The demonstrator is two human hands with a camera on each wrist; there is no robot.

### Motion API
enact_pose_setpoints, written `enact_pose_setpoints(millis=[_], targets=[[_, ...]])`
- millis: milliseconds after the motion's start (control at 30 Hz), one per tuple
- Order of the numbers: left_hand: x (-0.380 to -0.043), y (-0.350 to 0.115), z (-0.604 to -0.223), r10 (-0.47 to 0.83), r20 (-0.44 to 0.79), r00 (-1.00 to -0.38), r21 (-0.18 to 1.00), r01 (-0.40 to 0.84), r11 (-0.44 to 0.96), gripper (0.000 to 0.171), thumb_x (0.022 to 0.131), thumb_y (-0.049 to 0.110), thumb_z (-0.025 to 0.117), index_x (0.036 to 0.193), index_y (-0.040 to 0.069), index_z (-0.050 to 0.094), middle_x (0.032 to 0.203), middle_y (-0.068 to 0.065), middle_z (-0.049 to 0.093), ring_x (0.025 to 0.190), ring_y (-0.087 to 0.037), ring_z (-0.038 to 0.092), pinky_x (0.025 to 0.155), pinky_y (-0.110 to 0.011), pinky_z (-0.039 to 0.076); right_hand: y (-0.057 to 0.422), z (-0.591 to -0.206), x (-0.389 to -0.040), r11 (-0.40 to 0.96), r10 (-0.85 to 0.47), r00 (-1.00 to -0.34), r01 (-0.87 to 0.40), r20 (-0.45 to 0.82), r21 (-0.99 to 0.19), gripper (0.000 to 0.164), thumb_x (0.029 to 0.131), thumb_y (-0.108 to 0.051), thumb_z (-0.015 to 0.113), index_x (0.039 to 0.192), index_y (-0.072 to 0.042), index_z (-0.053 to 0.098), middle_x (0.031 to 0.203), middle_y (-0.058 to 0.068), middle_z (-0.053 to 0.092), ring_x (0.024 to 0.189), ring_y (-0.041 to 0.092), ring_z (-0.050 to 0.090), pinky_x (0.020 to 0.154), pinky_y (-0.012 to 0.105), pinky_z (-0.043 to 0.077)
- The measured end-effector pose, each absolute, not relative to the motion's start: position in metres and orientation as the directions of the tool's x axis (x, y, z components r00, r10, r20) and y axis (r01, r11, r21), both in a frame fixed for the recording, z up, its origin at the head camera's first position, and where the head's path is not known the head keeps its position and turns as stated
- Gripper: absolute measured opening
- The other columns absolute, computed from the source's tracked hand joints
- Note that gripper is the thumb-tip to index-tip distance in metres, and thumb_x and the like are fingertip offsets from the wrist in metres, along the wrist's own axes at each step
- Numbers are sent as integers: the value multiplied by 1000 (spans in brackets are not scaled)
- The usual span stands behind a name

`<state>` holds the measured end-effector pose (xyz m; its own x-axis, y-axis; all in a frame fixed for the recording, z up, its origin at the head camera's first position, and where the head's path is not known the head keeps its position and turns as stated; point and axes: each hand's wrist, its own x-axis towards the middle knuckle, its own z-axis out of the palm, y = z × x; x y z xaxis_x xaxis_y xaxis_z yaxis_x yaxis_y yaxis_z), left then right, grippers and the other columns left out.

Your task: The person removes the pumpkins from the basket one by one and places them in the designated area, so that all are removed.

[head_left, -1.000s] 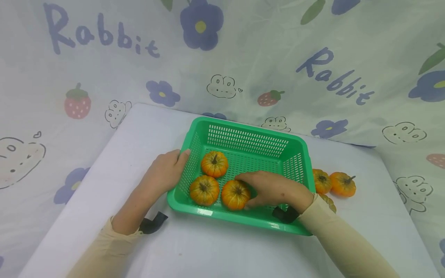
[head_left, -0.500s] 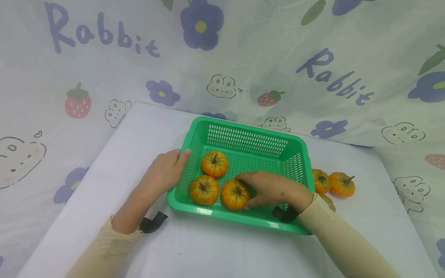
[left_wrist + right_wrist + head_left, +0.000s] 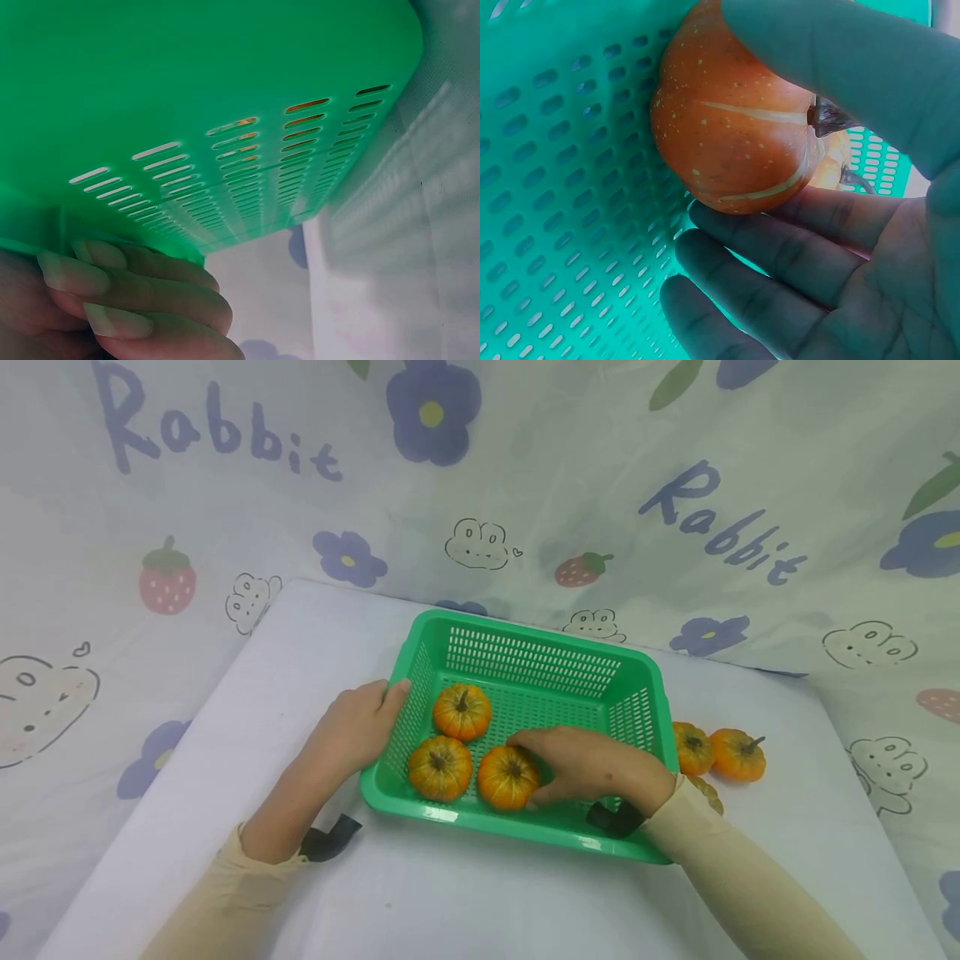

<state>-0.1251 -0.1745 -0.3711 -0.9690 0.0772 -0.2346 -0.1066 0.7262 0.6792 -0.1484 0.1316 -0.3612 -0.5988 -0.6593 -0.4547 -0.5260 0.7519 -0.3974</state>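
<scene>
A green plastic basket (image 3: pixel 517 832) with slotted walls stands on the table, slightly turned. My left hand (image 3: pixel 360 727) grips its left rim, thumb on top; in the left wrist view the fingers (image 3: pixel 161 296) curl under the edge. Inside the basket, my right hand (image 3: pixel 588 766) holds a small orange pumpkin (image 3: pixel 508 779) near the front wall. From the right wrist view, the thumb lies over that pumpkin (image 3: pixel 731 124) and the fingers reach along its other side. Two more pumpkins sit to its left, one at the front (image 3: pixel 440 769) and one behind it (image 3: pixel 462 712).
Outside the basket's right wall lie more pumpkins: one against the wall (image 3: pixel 693 748), one beside it (image 3: pixel 738 755), and one partly hidden by the right forearm (image 3: pixel 708 793). A white cloth covers the table (image 3: pixel 465 910). Behind it hangs a printed curtain (image 3: pixel 525 460).
</scene>
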Motion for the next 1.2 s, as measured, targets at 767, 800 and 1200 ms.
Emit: enact_pose_setpoints(millis=[767,800,1200], targets=[[-124,-175,-372,72,-228,-971,672,-104,733,54,113,51,29,99,6,56,76,-10,55,67,-24,56,60,-36,48,132,-359,-145,760,-650,-610,-526,-453,-382,76,86,-35,88,150,-15,54,144,1,61,128,21,58,110,45,46],[-124,-175,-372,72,-228,-971,673,-103,733,54,113,51,29,98,7,56,76,-10,55,67,-24,56,60,-36,48,132,-359,-145,760,-650,-610,-527,-453,-381,76,86,-35,88,150,-15,54,144,0,61,128,21,58,110,45,46],[-124,-175,-372,73,-223,-972,679,-101,727,53,113,51,29,98,7,55,77,-10,55,68,-24,56,60,-36,49,132,-358,-145,782,-623,-635,-523,-458,-339,76,84,-40,89,149,-19,55,134,0,67,116,19,63,103,45,51]])
